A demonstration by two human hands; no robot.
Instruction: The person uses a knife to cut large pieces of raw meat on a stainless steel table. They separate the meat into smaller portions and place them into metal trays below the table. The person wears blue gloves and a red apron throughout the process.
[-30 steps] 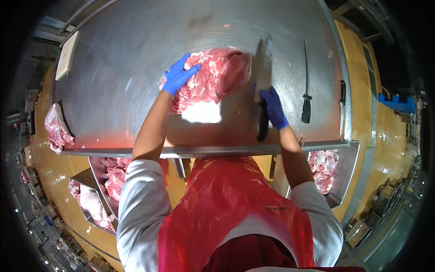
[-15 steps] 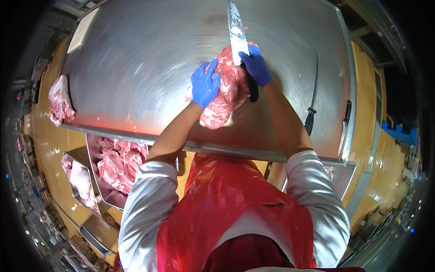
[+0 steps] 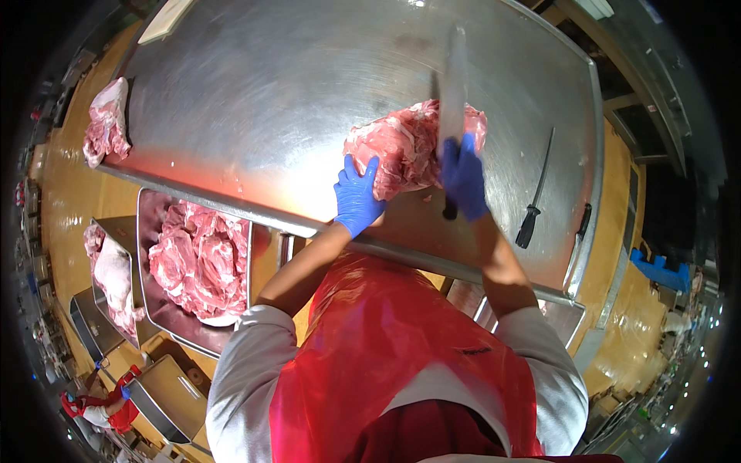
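A large slab of raw pink meat (image 3: 401, 147) lies on the steel table (image 3: 262, 100) near its front edge. My left hand (image 3: 356, 197), in a blue glove, presses flat against the slab's near left side. My right hand (image 3: 463, 176), also blue-gloved, grips the dark handle of a long knife (image 3: 452, 92). Its blade lies across the right part of the meat and points away from me.
A sharpening steel (image 3: 536, 193) with a black handle lies on the table to the right. Another meat piece (image 3: 106, 123) rests at the table's left edge. A metal tray of meat (image 3: 199, 258) and a second bin (image 3: 112, 274) stand lower left. A person in red (image 3: 96, 409) is far lower left.
The view has swung, so the table and meat sit further right. Both hands stay on the meat; the knife has gone from beside the slab to lying over it, blade pointing away.
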